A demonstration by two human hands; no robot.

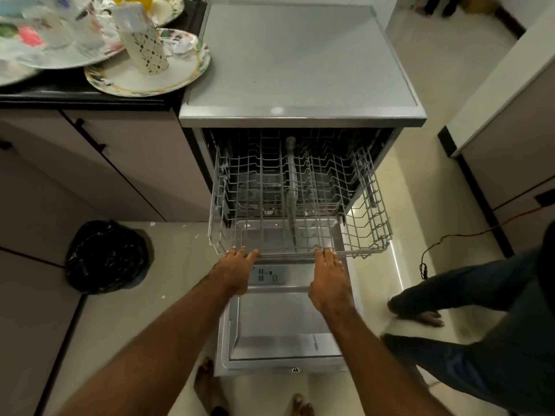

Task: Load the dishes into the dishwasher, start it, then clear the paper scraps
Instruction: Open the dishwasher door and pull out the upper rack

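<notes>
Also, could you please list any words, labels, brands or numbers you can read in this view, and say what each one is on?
No text reads clearly here.
Grey panel on the open door, just below the rack: marks and an oval badge, too small to read.
White sticker lower on the door: print blurred.
Patterned cup on a plate: ornament only, no words.

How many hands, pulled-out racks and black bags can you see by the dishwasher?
Bare hands: 2 (left hand, right hand), both holding the rack's front edge
Pulled-out grey wire dishwasher rack: 1
Black plastic bin bag: 1
Total: 4
</notes>
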